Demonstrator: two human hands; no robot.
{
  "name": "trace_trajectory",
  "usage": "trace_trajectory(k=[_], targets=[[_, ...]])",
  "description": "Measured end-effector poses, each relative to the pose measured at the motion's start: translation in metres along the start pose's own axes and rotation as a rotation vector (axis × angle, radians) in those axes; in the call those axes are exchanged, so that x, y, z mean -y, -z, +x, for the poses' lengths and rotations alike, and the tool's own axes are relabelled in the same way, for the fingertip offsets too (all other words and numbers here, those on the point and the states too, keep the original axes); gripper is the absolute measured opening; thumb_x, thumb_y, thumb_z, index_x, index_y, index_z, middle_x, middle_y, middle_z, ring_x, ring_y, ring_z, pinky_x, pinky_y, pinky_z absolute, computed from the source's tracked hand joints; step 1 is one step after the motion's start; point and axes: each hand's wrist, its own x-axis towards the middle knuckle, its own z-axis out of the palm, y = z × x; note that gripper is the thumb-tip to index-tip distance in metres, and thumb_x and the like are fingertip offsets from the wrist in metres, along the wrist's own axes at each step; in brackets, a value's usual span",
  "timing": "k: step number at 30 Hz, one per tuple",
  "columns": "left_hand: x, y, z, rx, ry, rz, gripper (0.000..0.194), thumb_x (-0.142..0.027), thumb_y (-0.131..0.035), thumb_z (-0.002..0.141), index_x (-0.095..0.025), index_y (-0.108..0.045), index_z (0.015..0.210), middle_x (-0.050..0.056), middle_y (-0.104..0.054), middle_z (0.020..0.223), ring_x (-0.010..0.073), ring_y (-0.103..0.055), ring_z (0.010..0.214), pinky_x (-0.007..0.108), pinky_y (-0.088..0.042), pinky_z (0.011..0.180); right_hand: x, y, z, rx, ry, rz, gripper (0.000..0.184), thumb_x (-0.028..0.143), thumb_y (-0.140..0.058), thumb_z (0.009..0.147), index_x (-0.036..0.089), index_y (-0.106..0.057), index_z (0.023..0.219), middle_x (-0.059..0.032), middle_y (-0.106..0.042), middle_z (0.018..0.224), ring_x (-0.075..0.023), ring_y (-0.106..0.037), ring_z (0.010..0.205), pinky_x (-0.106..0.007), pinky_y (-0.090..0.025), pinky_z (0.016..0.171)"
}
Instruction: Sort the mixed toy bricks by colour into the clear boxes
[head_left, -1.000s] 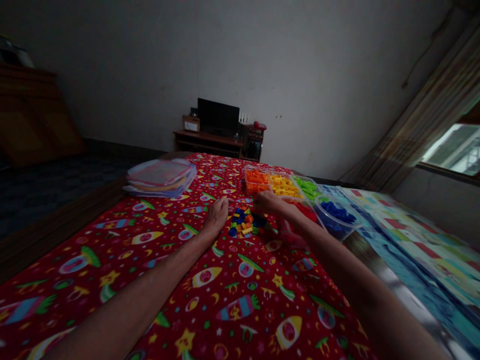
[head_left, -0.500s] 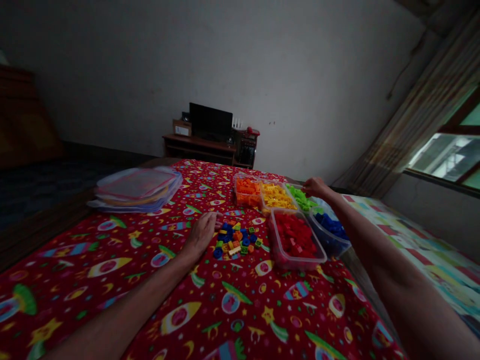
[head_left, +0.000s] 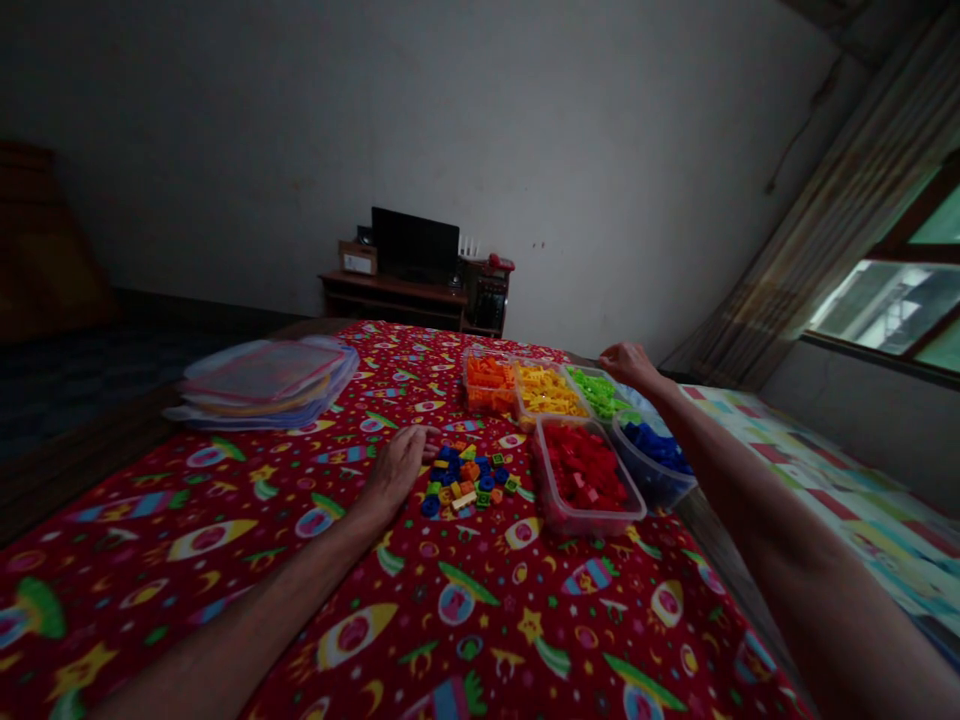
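Note:
My left hand (head_left: pixel 401 462) rests on the red patterned cloth (head_left: pixel 360 580), fingers stretched loosely toward a small pile of mixed building bricks (head_left: pixel 469 478) in blue, orange, yellow and green. It holds nothing. Over the far edge of the tub of green bricks (head_left: pixel 596 393) is my right hand (head_left: pixel 631 363), fingertips drawn together; what they pinch, if anything, is too small to make out. Around it stand the tubs of yellow bricks (head_left: pixel 549 390), orange bricks (head_left: pixel 490 383), red bricks (head_left: pixel 583 470) and blue bricks (head_left: pixel 654 450).
A stack of translucent lids (head_left: pixel 262 385) lies on the cloth at the left. To the right is a surface with a light checkered cover (head_left: pixel 795 470). Beyond the far edge, a low cabinet (head_left: pixel 394 295) bears a black monitor (head_left: pixel 415 243).
My right hand has lifted slightly from the green bricks, uncovering more of their tub. My left hand keeps its place beside the pile. The whole view has shifted a little.

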Motion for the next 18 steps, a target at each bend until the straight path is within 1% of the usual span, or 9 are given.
trace_trajectory(k=[3,5,9,12,14,15,18], targets=[[-0.004,0.0,-0.001,0.006,0.011,0.0,0.041,-0.049,-0.035,0.081,-0.018,-0.06,0.089,0.009,-0.066,0.089,0.0228,-0.065,0.076,0.037,-0.054,0.074,-0.002,0.003,0.0,0.076,0.04,-0.067,0.033,0.016,-0.043,0.084,0.006,-0.071,0.099,-0.019,-0.07,0.096,-0.0199,-0.064,0.085,-0.022,-0.042,0.069],[-0.007,0.0,-0.002,0.009,0.017,0.003,0.041,-0.048,-0.035,0.081,-0.017,-0.06,0.09,0.009,-0.066,0.087,0.023,-0.065,0.077,0.037,-0.054,0.074,-0.002,0.0,0.004,0.131,0.051,-0.104,0.034,0.012,-0.043,0.083,0.005,-0.07,0.101,-0.0185,-0.07,0.096,-0.0182,-0.064,0.084,-0.021,-0.042,0.068],[-0.011,0.002,-0.004,0.007,0.045,0.037,0.041,-0.048,-0.035,0.082,-0.016,-0.059,0.091,0.008,-0.067,0.086,0.0235,-0.065,0.078,0.038,-0.053,0.076,-0.001,-0.015,0.019,0.189,0.054,-0.139,0.031,0.009,-0.046,0.081,0.003,-0.069,0.1,-0.0196,-0.069,0.095,-0.0181,-0.064,0.085,-0.021,-0.044,0.07],[-0.012,0.003,-0.005,0.011,0.058,0.049,0.041,-0.049,-0.036,0.081,-0.017,-0.06,0.092,0.008,-0.068,0.089,0.0231,-0.065,0.078,0.038,-0.053,0.075,0.001,-0.028,0.031,0.229,0.091,-0.134,0.028,0.008,-0.051,0.08,0.007,-0.069,0.101,-0.018,-0.068,0.101,-0.0196,-0.063,0.091,-0.024,-0.046,0.076],[-0.013,0.004,-0.005,0.013,0.068,0.05,0.041,-0.049,-0.037,0.081,-0.017,-0.06,0.093,0.008,-0.068,0.09,0.023,-0.065,0.079,0.037,-0.054,0.075,0.002,-0.036,0.038,0.241,0.127,-0.114,0.026,0.012,-0.055,0.082,0.01,-0.067,0.105,-0.0154,-0.066,0.106,-0.0197,-0.062,0.096,-0.026,-0.047,0.081],[-0.014,0.004,-0.005,0.015,0.073,0.054,0.042,-0.049,-0.037,0.081,-0.017,-0.061,0.093,0.008,-0.068,0.09,0.0231,-0.065,0.08,0.036,-0.054,0.075,0.003,-0.04,0.04,0.242,0.143,-0.101,0.026,0.017,-0.056,0.085,0.012,-0.065,0.108,-0.0138,-0.065,0.109,-0.0194,-0.061,0.097,-0.028,-0.047,0.084],[-0.016,0.005,-0.005,0.021,0.085,0.076,0.041,-0.05,-0.037,0.081,-0.018,-0.061,0.092,0.007,-0.068,0.091,0.0235,-0.066,0.081,0.035,-0.054,0.074,0.003,-0.054,0.044,0.222,0.162,-0.064,0.031,0.032,-0.055,0.089,0.017,-0.057,0.116,-0.0095,-0.058,0.117,-0.0192,-0.058,0.1,-0.038,-0.05,0.085]])
